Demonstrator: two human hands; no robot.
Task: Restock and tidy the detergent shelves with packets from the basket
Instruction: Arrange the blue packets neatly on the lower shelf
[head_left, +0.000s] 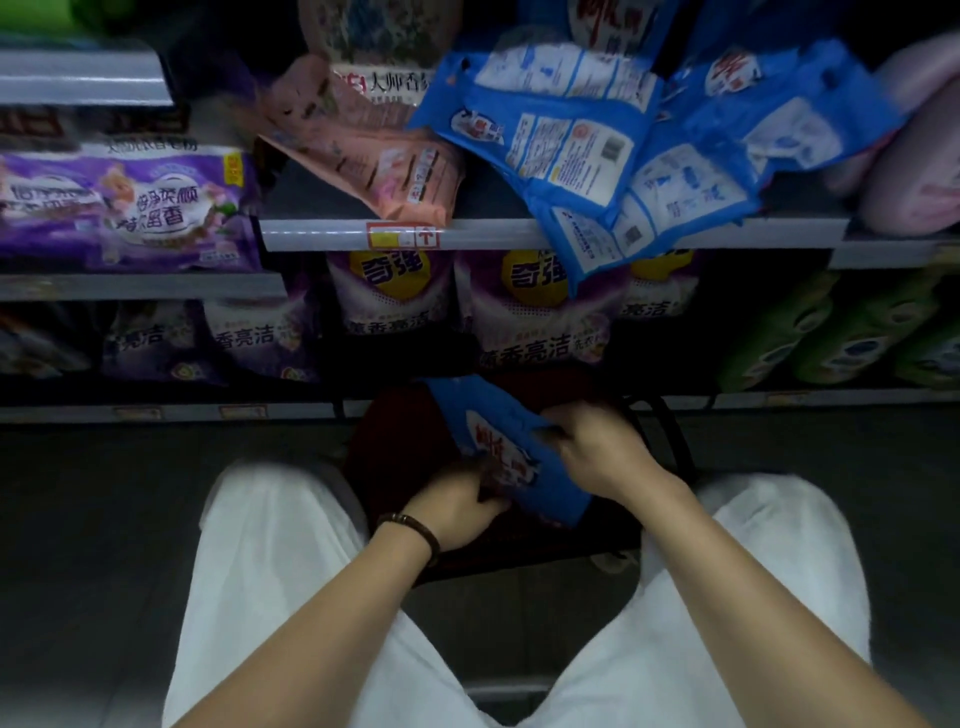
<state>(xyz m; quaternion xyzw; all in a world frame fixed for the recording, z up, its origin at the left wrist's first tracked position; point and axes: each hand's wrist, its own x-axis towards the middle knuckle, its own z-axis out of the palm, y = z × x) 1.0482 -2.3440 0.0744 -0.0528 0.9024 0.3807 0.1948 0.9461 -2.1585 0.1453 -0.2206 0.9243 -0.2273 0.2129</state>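
Observation:
A blue detergent packet (483, 421) with a red and white label is held over the dark red basket (384, 447) on the floor. My left hand (457, 506), with a dark bead bracelet at the wrist, grips the packet's lower edge. My right hand (592, 447) grips its right side. On the middle shelf (498, 235) above lies a loose heap of several blue packets (582, 135), one hanging over the shelf edge. A pink packet (374, 156) lies tilted to their left.
Purple packets (124, 208) fill the left shelf, and more purple packets (524, 312) stand on the lower shelf. Green packets (841, 332) sit at the lower right and pink packs (914, 171) at the far right. My white trouser legs (270, 582) flank the basket.

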